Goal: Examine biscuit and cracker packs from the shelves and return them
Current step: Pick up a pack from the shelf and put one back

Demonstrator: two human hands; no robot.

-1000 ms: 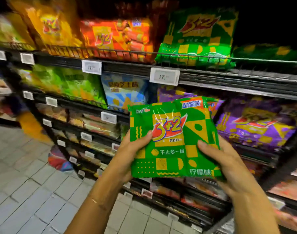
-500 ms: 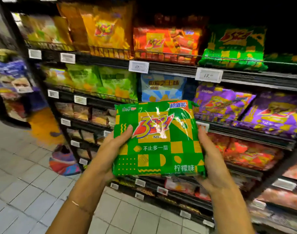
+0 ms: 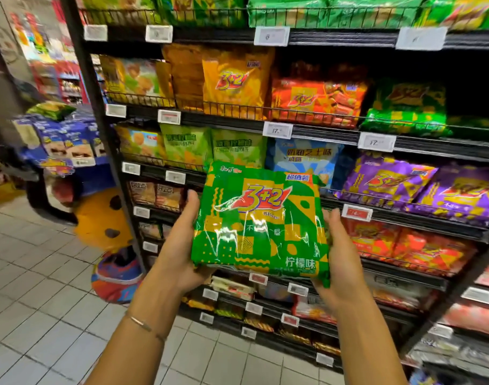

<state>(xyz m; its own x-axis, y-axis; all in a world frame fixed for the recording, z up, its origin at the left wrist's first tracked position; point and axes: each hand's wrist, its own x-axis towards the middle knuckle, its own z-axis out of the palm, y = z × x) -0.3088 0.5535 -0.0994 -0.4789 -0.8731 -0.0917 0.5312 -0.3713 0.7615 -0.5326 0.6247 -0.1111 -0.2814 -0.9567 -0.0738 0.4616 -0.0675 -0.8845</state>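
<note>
Shop aisle, head view: pale tiled floor (image 3: 43, 287) at the left and a tall black shelving unit (image 3: 335, 133) filling the centre and right, each tier fronted by a wire rail and white price tags (image 3: 277, 130). Stock on the tier with the two legible tags comprised a yellow "3+2" pack (image 3: 235, 81), orange-red packs (image 3: 315, 101) and a green shelf pack (image 3: 404, 112) lying flat at the right. The tier below held light green bags (image 3: 237, 147), a blue pack (image 3: 301, 159) and purple "3+2" packs (image 3: 385, 179). Red packs (image 3: 421, 248) sat lower still, with blurred goods beneath them. Beyond the unit's left upright stood a blue display stand (image 3: 68, 143) and a yellow spotted figure (image 3: 104, 215); details there were too blurred to tell. Item in hand: one green and yellow cracker pack (image 3: 261, 226), marked "3+2", held in the air in front of the middle tiers, printed face toward the camera, slightly tilted, clear of the shelves. The left hand (image 3: 179, 257) gripped its left edge, thumb on the front, fingers hidden behind. The right hand (image 3: 340, 262) gripped the right edge and lower right corner likewise. The hands were apart, with the pack's full width between them. A thin bracelet (image 3: 143, 325) circled the left wrist.
</note>
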